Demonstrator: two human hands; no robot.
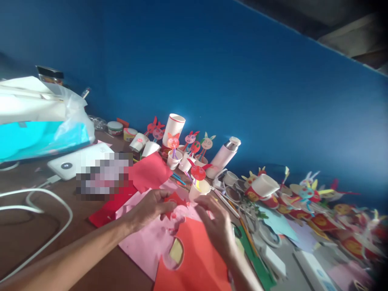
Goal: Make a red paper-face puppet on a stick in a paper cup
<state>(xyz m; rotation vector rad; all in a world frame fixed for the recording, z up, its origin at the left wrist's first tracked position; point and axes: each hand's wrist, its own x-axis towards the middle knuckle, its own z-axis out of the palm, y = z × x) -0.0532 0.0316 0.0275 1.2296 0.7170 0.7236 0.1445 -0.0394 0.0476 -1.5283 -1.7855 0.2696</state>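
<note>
**Craft workspace: 1 paper-handicraft table against a wall**

The setting is identified by a wooden tabletop [27,238] along a blue painted wall [194,68]. Pink craft paper [145,246], red craft paper [194,258] and scissors [250,214] lie on the surface. Rows of decorated paper cups [306,198] and animal-face cutouts on sticks [190,139] stand beyond them, indicating handicraft work.

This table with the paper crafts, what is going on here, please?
A person sits at a brown wooden table. The left hand holds a small red paper cut-out, and the right hand is close beside it. Under the hands lie a pink paper sheet and an orange-red paper sheet with a round hole. Decorated paper-cup figures stand along the blue wall.
</note>
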